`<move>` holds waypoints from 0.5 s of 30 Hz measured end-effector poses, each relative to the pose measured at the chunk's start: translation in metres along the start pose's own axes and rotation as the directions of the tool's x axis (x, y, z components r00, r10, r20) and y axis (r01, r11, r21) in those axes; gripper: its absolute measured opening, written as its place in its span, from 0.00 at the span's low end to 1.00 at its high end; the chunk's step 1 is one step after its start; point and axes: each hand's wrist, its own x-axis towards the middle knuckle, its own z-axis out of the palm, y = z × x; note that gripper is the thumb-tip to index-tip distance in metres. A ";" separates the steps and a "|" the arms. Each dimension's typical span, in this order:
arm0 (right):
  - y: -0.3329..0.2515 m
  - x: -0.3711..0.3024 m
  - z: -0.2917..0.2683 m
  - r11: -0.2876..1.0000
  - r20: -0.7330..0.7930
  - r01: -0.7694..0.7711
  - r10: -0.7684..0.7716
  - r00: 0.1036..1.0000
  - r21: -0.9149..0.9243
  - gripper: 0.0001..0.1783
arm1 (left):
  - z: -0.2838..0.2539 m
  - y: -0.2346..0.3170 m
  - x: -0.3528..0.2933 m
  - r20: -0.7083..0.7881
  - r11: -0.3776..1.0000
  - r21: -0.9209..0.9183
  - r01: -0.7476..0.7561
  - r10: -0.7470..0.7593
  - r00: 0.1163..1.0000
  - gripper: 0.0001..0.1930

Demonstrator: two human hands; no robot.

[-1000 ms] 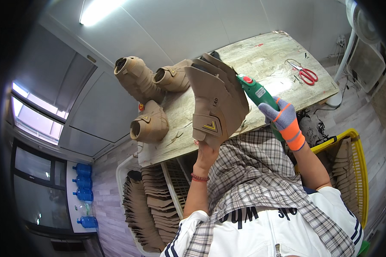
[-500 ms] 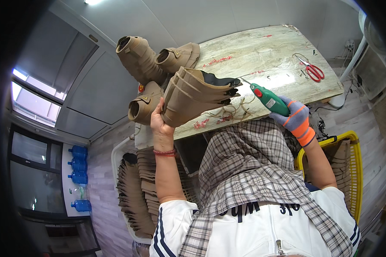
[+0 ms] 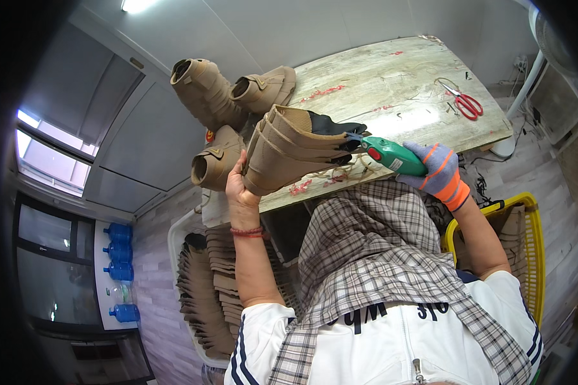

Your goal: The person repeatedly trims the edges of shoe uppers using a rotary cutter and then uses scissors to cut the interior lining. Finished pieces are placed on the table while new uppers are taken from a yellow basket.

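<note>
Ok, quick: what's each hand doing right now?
Left hand: closed on the tan boot upper, held up over the table.
Right hand, gloved: grip closed on the green hand tool, tip at the boot.

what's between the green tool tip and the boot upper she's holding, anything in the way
Nothing visible. The green tool in the gloved right hand has its tip right at the dark inner edge of the tan boot upper, which the bare left hand holds up above the table.
</note>
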 end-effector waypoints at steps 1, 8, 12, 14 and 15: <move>0.000 0.000 -0.001 1.000 0.012 0.002 -0.002 1.000 -0.002 0.33 | 0.001 -0.002 0.002 0.008 1.000 0.005 0.013 -0.013 1.000 0.17; -0.006 -0.002 0.004 0.999 -0.063 0.028 -0.030 0.998 -0.032 0.33 | 0.001 -0.018 0.019 0.003 0.998 0.038 0.057 -0.057 0.998 0.18; -0.014 0.002 0.011 0.999 -0.143 -0.027 0.033 0.989 0.043 0.33 | 0.009 -0.031 0.023 0.076 1.000 -0.001 0.004 -0.004 0.997 0.18; -0.023 0.006 0.014 0.990 -0.149 -0.077 0.094 0.984 0.122 0.33 | 0.017 -0.040 0.024 0.081 0.997 0.057 -0.058 0.053 0.995 0.18; -0.026 0.006 0.015 0.984 -0.124 -0.111 0.128 0.984 0.140 0.33 | 0.022 -0.044 0.023 0.073 0.993 0.087 -0.079 0.073 0.995 0.18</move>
